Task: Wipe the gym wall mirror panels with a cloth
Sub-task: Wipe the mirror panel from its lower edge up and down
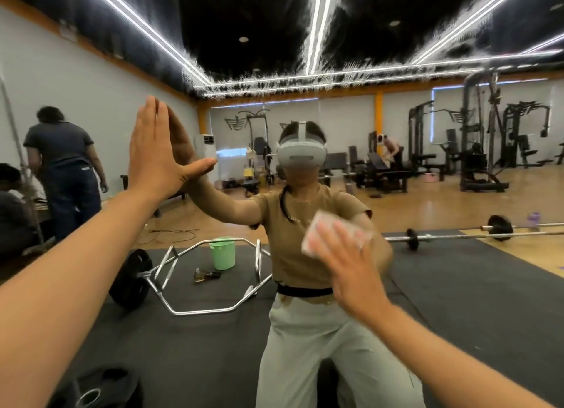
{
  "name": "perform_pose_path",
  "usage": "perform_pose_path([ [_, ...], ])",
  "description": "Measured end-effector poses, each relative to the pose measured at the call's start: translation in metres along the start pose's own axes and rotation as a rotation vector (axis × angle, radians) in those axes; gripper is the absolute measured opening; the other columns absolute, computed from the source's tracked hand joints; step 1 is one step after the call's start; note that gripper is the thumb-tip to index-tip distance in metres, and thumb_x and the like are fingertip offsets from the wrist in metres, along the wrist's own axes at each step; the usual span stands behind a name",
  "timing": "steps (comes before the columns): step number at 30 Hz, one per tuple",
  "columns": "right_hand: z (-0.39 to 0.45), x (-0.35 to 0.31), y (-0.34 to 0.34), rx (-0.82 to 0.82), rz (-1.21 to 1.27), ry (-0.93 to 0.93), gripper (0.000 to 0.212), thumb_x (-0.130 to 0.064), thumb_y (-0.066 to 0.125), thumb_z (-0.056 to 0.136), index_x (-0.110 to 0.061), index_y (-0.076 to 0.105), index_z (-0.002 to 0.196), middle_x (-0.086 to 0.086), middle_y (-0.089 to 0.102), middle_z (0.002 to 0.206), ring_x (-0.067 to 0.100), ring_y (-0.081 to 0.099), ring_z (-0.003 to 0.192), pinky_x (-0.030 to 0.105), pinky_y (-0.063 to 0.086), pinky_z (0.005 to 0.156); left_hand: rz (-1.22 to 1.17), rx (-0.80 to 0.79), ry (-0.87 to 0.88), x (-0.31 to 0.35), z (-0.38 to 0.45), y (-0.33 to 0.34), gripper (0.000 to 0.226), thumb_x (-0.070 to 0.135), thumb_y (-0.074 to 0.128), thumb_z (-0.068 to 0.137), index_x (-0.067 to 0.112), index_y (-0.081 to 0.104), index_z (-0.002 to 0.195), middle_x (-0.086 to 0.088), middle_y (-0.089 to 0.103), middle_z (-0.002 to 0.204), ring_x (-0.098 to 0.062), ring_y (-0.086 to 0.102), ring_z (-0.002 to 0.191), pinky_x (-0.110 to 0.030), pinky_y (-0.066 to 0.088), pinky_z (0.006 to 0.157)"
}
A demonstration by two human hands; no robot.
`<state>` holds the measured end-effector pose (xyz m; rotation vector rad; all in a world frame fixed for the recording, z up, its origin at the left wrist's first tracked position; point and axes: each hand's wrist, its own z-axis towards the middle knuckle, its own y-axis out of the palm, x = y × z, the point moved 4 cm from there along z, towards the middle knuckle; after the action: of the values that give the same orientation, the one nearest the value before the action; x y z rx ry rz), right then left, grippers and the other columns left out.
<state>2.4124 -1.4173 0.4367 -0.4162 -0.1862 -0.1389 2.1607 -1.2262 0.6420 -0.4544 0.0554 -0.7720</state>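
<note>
Two hands on mirror [457,151]: left hand [155,154] flat, right hand [351,267] on one cloth [320,230].

I counted two hands, the left [154,151] and the right [351,264], and one cloth [332,233]. Reflected in the mirror [457,212] were one green bucket [222,252], one hex bar [210,273] and one barbell [488,232] at far right.

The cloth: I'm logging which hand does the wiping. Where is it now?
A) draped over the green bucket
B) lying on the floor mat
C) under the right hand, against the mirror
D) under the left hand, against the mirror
C: the cloth lies under the right hand, whose straight fingers press it against the mirror; the left hand rests bare on the glass.
</note>
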Motion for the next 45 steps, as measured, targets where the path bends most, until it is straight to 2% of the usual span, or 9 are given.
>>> perform_pose_path([
  [7, -0.093, -0.03, 0.034, -0.414, -0.207, -0.439, 0.074, -0.019, 0.044, 0.079, -0.025, 0.032, 0.153, -0.005, 0.027, 0.161, 0.016, 0.016, 0.151, 0.037, 0.003, 0.123, -0.047, -0.019, -0.004, 0.001, -0.003, -0.003, 0.132, 0.082, 0.049, 0.059, 0.009, -0.001, 0.158, -0.006, -0.006, 0.167, -0.024, -0.006, 0.153, -0.04, 0.003, 0.124],
  [10, -0.02, -0.025, 0.014, -0.301, -0.154, -0.476, 0.075, -0.017, 0.042, 0.08, -0.024, 0.029, 0.153, 0.0, 0.024, 0.162, 0.02, 0.021, 0.149, 0.04, 0.009, 0.121, -0.059, -0.015, 0.003, 0.004, -0.005, -0.005, 0.132, 0.081, 0.048, 0.06, 0.009, -0.001, 0.158, -0.006, -0.007, 0.166, -0.025, -0.007, 0.153, -0.04, 0.003, 0.124],
  [13, 0.095, -0.01, -0.019, -0.024, -0.094, -0.2, 0.068, -0.006, 0.042, 0.086, -0.021, 0.034, 0.152, 0.005, 0.025, 0.161, 0.025, 0.024, 0.148, 0.046, 0.019, 0.116, -0.039, -0.007, 0.001, 0.006, -0.005, -0.006, 0.13, 0.08, 0.053, 0.063, 0.009, -0.002, 0.158, -0.006, -0.007, 0.166, -0.025, -0.008, 0.153, -0.039, 0.001, 0.123],
  [19, 0.162, -0.029, -0.023, 0.154, -0.04, 0.069, 0.071, -0.003, 0.038, 0.087, -0.02, 0.029, 0.155, 0.004, 0.018, 0.164, 0.024, 0.01, 0.152, 0.046, 0.005, 0.121, -0.052, -0.004, 0.014, 0.007, -0.005, -0.008, 0.127, 0.073, 0.063, 0.069, 0.009, -0.001, 0.158, -0.006, -0.007, 0.166, -0.024, -0.008, 0.153, -0.037, 0.0, 0.121],
  [24, 0.018, -0.089, 0.061, -0.151, -0.177, -0.391, 0.073, -0.016, 0.045, 0.078, -0.022, 0.038, 0.151, 0.004, 0.029, 0.161, 0.024, 0.02, 0.15, 0.046, 0.017, 0.116, -0.05, -0.008, 0.006, 0.007, -0.004, -0.007, 0.125, 0.07, 0.066, 0.073, 0.009, -0.003, 0.158, -0.005, -0.01, 0.166, -0.023, -0.01, 0.152, -0.036, -0.001, 0.122],
  [27, -0.062, -0.098, 0.096, -0.42, -0.377, -0.687, 0.077, -0.03, 0.047, 0.081, -0.022, 0.028, 0.154, 0.001, 0.021, 0.163, 0.024, 0.019, 0.15, 0.046, 0.001, 0.123, -0.036, -0.022, 0.008, 0.007, -0.005, -0.008, 0.126, 0.073, 0.063, 0.073, 0.009, -0.005, 0.158, -0.005, -0.011, 0.166, -0.023, -0.011, 0.152, -0.037, -0.001, 0.122],
  [31, -0.023, -0.091, 0.084, -0.382, -0.368, -0.819, 0.072, -0.031, 0.045, 0.085, -0.025, 0.029, 0.154, -0.002, 0.021, 0.163, 0.021, 0.013, 0.151, 0.045, 0.0, 0.123, -0.031, -0.027, 0.015, 0.007, -0.005, -0.008, 0.126, 0.074, 0.063, 0.073, 0.008, -0.005, 0.157, -0.006, -0.012, 0.166, -0.024, -0.011, 0.152, -0.038, -0.001, 0.123],
  [39, 0.201, -0.07, -0.006, 0.102, -0.126, -0.137, 0.066, -0.008, 0.037, 0.085, -0.018, 0.04, 0.151, 0.006, 0.034, 0.158, 0.026, 0.028, 0.147, 0.047, 0.02, 0.115, -0.079, -0.057, 0.045, 0.002, -0.004, -0.01, 0.12, 0.07, 0.061, 0.078, 0.01, -0.005, 0.158, -0.006, -0.014, 0.165, -0.022, -0.012, 0.152, -0.038, -0.001, 0.122],
  [45, 0.168, -0.091, 0.021, 0.157, -0.142, -0.152, 0.072, -0.006, 0.045, 0.081, -0.017, 0.038, 0.151, 0.006, 0.031, 0.16, 0.026, 0.024, 0.148, 0.049, 0.02, 0.116, -0.107, -0.07, 0.117, -0.011, -0.003, -0.012, 0.099, 0.06, 0.058, 0.089, 0.014, 0.004, 0.159, -0.001, -0.008, 0.166, -0.019, -0.007, 0.153, -0.036, 0.003, 0.12],
])
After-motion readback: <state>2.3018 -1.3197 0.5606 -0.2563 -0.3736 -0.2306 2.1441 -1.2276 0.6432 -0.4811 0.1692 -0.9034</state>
